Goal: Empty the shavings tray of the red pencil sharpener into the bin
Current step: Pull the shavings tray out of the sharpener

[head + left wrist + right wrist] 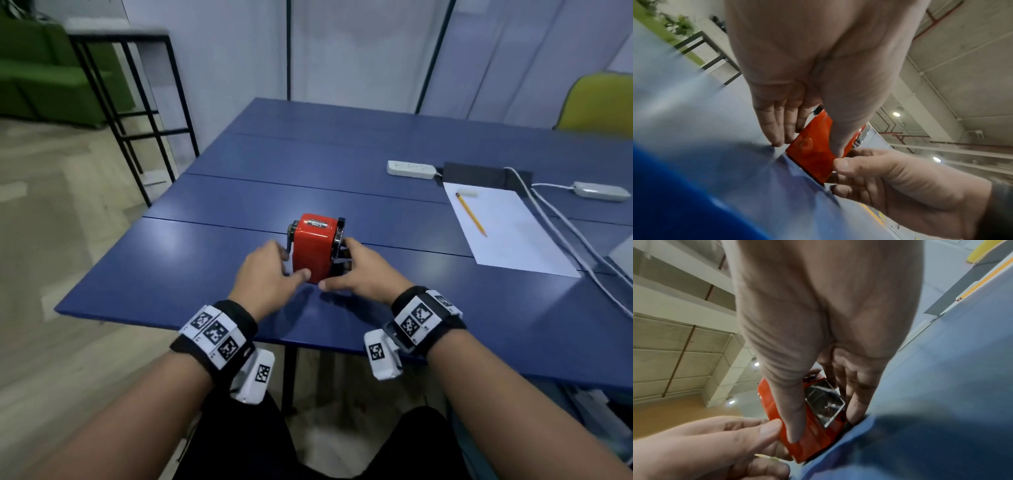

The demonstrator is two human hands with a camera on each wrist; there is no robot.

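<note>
— Both our hands sit at the near edge of the blue table [376, 164]: our left hand [270, 274] and right hand [359, 274] clasp the boxy red metal pencil sharpener [313, 246] from either side.

— So we're only bracing it; the clear shavings tray [824, 404] is still seated.

— Next, we judge, one hand steadies while the other slides it out. No bin shows.

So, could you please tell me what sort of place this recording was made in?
Probably an office or meeting room: a long blue table carries a power strip and a sheet of paper with a pencil, a yellow chair stands beside it, and a green sofa sits beyond.
</note>
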